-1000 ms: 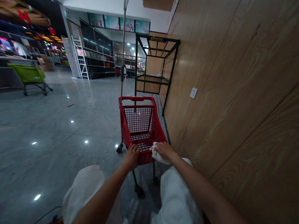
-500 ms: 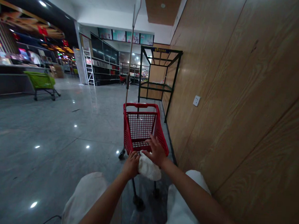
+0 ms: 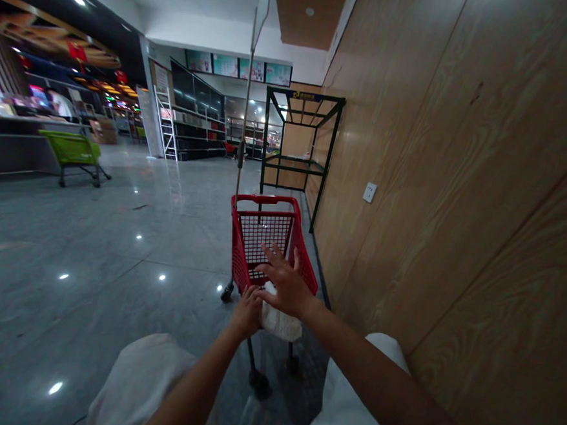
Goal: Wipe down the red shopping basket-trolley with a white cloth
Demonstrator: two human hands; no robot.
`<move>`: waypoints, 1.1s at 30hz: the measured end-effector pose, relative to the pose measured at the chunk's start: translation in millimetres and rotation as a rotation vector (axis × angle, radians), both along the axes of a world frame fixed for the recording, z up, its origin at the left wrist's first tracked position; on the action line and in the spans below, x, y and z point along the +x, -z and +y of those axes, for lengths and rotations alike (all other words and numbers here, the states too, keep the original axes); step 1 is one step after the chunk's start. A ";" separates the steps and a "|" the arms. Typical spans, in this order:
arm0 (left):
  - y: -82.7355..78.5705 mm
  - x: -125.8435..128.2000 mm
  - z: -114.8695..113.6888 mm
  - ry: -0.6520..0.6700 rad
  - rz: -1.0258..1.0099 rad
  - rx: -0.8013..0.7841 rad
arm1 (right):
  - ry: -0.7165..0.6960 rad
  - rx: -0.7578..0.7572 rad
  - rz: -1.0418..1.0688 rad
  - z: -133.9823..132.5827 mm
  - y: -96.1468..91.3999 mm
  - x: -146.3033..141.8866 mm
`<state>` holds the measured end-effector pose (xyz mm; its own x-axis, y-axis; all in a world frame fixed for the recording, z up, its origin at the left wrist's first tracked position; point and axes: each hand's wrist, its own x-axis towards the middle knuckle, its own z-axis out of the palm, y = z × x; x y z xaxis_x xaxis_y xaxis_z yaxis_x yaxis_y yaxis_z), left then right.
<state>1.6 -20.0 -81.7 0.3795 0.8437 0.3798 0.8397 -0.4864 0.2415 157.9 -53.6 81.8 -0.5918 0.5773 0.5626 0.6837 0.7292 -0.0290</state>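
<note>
A small red plastic shopping cart (image 3: 267, 234) stands close in front of me beside the wood-panelled wall. My left hand (image 3: 246, 311) is closed on the cart's near rim. A white cloth (image 3: 280, 321) hangs over that rim, right of my left hand. Fingers spread, my right hand (image 3: 284, 280) lies flat on top of the cloth. Both my knees in white trousers (image 3: 148, 378) show below my arms.
A wood-panelled wall (image 3: 450, 185) with a white socket (image 3: 370, 192) runs along the right. A dark metal shelf frame (image 3: 298, 145) stands beyond the cart. A thin pole (image 3: 245, 119) rises from the cart. A green cart (image 3: 72, 149) and a ladder (image 3: 166, 123) stand far left on the glossy grey floor.
My right hand went from gripping the cloth at the rim's right corner to lying on it with fingers spread, nearer my left hand. The cloth now hangs lower over the rim.
</note>
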 end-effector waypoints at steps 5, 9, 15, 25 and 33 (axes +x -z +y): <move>0.5 -1.2 0.4 0.014 0.000 -0.005 | 0.099 -0.205 -0.181 28.1 104.1 -2.7; -8.7 -6.4 -1.1 0.024 0.033 -0.010 | 0.086 -0.274 -0.257 47.5 133.7 21.0; -10.5 -12.3 5.5 0.027 0.032 0.045 | 0.195 -0.251 -0.178 63.3 127.4 94.0; -16.6 -16.0 31.8 0.046 0.102 0.036 | 0.141 -0.225 -0.009 67.0 154.0 -10.5; -14.4 -52.2 34.4 0.104 0.068 0.028 | 0.043 -0.200 -0.087 87.7 142.3 66.1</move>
